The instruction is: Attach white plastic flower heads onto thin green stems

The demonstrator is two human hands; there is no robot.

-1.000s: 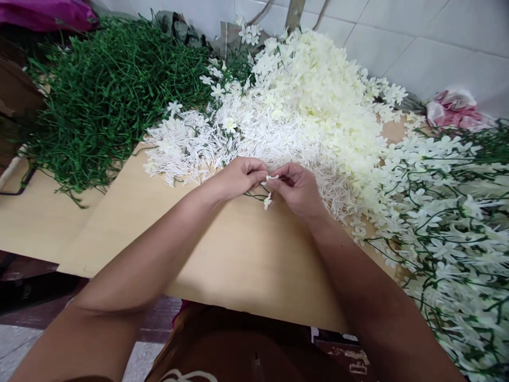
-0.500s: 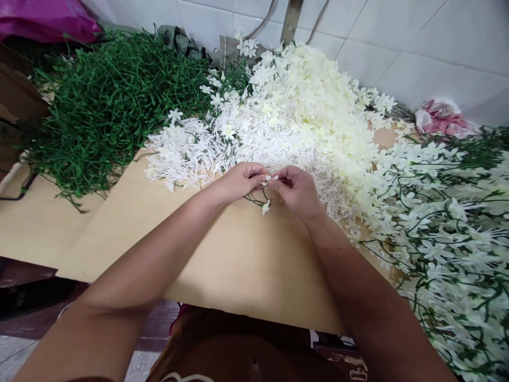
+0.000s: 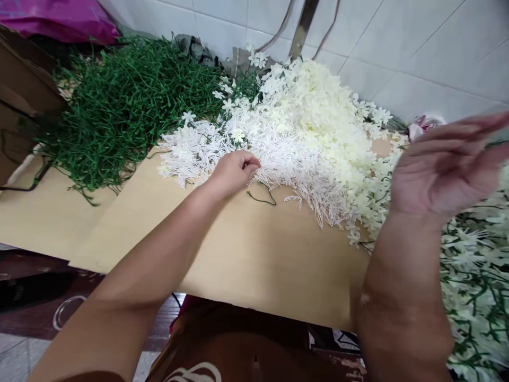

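My left hand [image 3: 237, 168] is closed in a pinch at the front edge of the heap of thin white artificial stamens [image 3: 294, 159]. Whatever lies between its fingertips is too small to make out. Just right of it, a curved green plastic stem [image 3: 262, 199] rests on the board. Off to the right, my right hand [image 3: 445, 167] is raised, palm up with its fingers stretched out and blurred by motion. Below and behind that hand spreads a pile of assembled white flowers on green stems [image 3: 473, 276]. Loose cream petals [image 3: 326, 106] are heaped behind the stamens.
A big mound of green stems [image 3: 139, 101] covers the back left, beside a cardboard box [image 3: 24, 90] and a magenta bag [image 3: 59, 21]. The tan board [image 3: 238, 260] ends near my body. White wall tiles [image 3: 421, 48] rise behind the piles.
My right hand has parted from my left, swinging right and opening. The white flower seen between both hands is gone from there. My left hand stays by the stamens, and the view has shifted slightly.
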